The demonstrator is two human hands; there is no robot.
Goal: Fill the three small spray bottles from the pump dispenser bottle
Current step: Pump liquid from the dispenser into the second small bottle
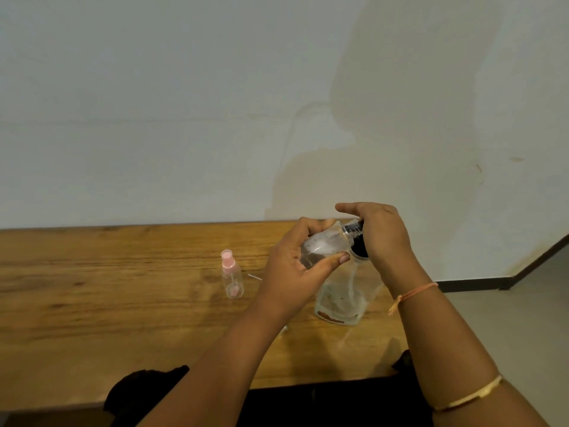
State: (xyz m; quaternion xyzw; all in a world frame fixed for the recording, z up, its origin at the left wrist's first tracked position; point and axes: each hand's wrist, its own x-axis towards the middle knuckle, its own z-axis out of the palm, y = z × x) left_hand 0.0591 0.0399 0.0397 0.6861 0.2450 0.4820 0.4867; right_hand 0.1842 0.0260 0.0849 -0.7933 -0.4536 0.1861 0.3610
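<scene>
Clear spray bottle (pixel 323 243) gripped by left hand (pixel 289 269); right hand (pixel 381 235) grasps black pump (pixel 359 251).

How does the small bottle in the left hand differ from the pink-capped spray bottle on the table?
The held bottle lies tilted in the left hand; the pink-capped spray bottle stands upright on the table. The held bottle has a bare threaded neck; the pink-capped spray bottle wears its sprayer. Both are small and clear.

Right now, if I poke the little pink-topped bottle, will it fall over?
Probably. The pink-topped bottle stands upright, tall and narrow, so a poke could tip it. It looks clear and empty, so it is likely very light. Being round, it might then roll on the table.
</scene>
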